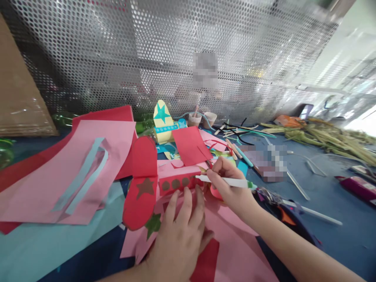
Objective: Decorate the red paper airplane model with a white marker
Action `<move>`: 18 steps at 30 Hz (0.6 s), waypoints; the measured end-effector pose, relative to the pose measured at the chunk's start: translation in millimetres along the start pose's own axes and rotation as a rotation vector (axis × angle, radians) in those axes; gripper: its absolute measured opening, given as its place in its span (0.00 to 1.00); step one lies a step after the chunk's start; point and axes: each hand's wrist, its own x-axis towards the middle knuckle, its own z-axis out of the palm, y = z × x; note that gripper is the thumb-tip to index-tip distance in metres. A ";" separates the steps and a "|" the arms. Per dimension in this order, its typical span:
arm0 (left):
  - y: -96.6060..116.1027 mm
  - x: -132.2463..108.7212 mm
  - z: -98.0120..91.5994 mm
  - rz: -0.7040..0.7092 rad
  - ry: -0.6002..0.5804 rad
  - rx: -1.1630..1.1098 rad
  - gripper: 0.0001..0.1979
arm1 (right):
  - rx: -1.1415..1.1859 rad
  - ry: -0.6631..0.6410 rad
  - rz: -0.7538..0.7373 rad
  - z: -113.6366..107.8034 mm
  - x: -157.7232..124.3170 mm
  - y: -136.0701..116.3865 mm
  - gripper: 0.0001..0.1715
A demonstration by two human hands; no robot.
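My right hand (pixel 230 180) is closed around a white marker (pixel 235 181) with a green end. The pen's tip touches the right part of a red paper strip (pixel 176 183), which carries a row of brown dots. Stretched out, my left hand (pixel 180 231) lies with its fingertips at the strip's lower edge. The strip joins a red paper cutout (pixel 143 152) with rounded ends and a brown star (pixel 145 188) on it. Below lies a dark green star (pixel 153 225) on pink paper (pixel 232 219), partly hidden by my left hand.
Pink sheets (pixel 70 156) and a light blue sheet (pixel 85 235) lie on the left. Behind stand a yellow paper piece with a teal star (pixel 161 113) and small cups (pixel 209 119). A blurred-out phone-like object (pixel 267 164), dry leaves (pixel 317 137) and a purple object (pixel 358 190) are right.
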 end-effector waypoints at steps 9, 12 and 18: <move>-1.0 -0.4 0.9 -0.001 0.002 0.003 0.23 | 0.087 -0.029 0.021 0.4 -0.5 1.3 0.15; -0.5 -1.4 0.3 -0.002 0.002 0.002 0.23 | 0.090 -0.035 0.026 -0.4 -0.9 2.9 0.15; -0.7 -1.9 0.1 -0.001 -0.017 0.000 0.22 | 0.084 -0.037 0.029 0.1 -1.1 2.1 0.16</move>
